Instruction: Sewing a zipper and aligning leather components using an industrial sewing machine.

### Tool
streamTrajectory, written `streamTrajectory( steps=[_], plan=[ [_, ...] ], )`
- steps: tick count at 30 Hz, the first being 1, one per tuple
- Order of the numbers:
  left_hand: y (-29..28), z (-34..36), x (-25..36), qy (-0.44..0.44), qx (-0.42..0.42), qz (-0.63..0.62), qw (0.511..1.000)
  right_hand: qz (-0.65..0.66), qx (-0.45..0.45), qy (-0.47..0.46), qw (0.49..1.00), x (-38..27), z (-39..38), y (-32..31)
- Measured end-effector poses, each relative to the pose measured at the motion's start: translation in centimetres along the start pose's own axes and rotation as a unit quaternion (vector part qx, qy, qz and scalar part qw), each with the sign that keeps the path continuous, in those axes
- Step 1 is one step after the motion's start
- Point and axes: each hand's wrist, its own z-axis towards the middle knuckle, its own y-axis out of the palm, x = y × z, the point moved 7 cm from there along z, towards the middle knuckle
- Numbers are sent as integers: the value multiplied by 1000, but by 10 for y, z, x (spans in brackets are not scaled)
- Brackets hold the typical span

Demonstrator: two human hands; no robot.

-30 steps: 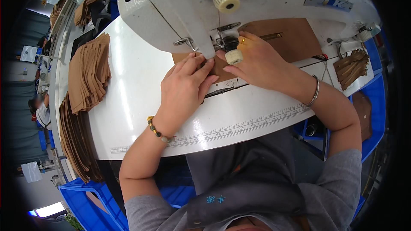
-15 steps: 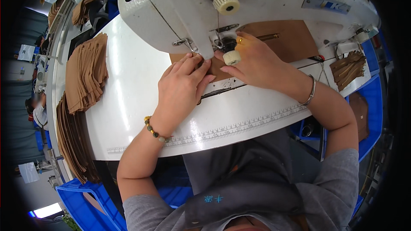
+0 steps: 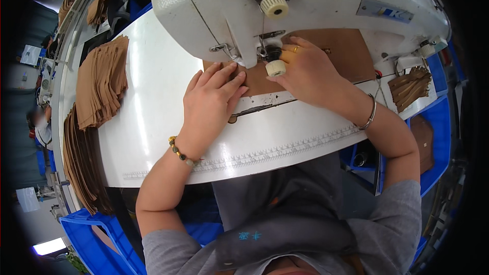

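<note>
A flat brown panel, leather-like, [image 3: 351, 51] lies on the machine bed, passing under the head of a white sewing machine [image 3: 321, 7]. A small piece of metal zipper [image 3: 326, 50] shows on it beside my right hand. My left hand [image 3: 208, 103] rests on the panel's left part, fingers stretched and slightly spread, just left of the needle area. On the right part lies my right hand [image 3: 309, 74], fingers extended over the panel behind a cream tension knob [image 3: 275, 67]. The machine head and knob hide the needle and the right thumb's tip.
Stacks of brown pieces [image 3: 102, 84] stand at the table's left, more hanging over its edge [image 3: 84, 163]. Zipper strips [image 3: 409, 87] lie at the right. A printed ruler [image 3: 244, 156] follows the front edge. Blue bins [image 3: 94, 237] flank the table. A person [image 3: 42, 125] sits far left.
My left fingers have drawn back a little to the left and flattened. My right hand has shifted on the panel and now covers more of the zipper. The view has moved slightly.
</note>
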Motion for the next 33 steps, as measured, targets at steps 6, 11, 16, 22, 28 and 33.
streamTrajectory(
  steps=[6,11,16,22,28,33],
  plan=[
    [-5,-13,-16,-27,-7,-19,999,86,-96,-63,990,-46,-6,-18],
    [-3,-16,-9,-30,-35,-100,994,147,-78,-67,984,-38,2,-14],
    [1,-22,-1,-57,-52,-116,990,83,-19,-3,996,-32,-8,-1],
    [-2,-23,19,-41,-67,-84,993,86,-37,-28,995,-24,-8,1],
    [-2,-18,12,25,-72,-49,996,99,-39,-21,994,-26,-9,5],
    [0,-19,11,-7,-87,-85,993,99,-54,-16,993,-26,-7,6]
  ],
)
